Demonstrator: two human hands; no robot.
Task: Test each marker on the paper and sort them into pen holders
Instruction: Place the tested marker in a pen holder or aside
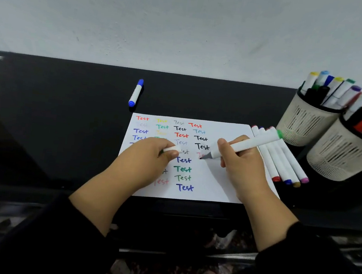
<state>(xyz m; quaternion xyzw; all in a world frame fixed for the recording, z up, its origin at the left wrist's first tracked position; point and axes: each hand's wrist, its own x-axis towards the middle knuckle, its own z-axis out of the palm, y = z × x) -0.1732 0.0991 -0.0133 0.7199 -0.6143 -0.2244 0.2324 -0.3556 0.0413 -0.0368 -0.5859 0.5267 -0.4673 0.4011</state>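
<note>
A white sheet of paper (pixel 222 185) lies on the black table, covered with several coloured "Test" words. My right hand (pixel 242 167) grips a white marker (pixel 254 144) with a green end cap, its grey tip touching the paper by a faint red mark. My left hand (pixel 149 158) rests on the paper and pinches the marker's white cap (pixel 172 149). Several white markers (pixel 281 162) lie side by side at the paper's right edge. Two beige mesh pen holders, one behind (pixel 305 126) and one in front (pixel 339 156), stand at the right, both filled with markers.
A blue-capped white marker (pixel 136 92) lies alone on the black table (pixel 56 113) behind the paper. A pale wall rises behind the table. The table's front edge runs just below the paper, with the floor beneath it.
</note>
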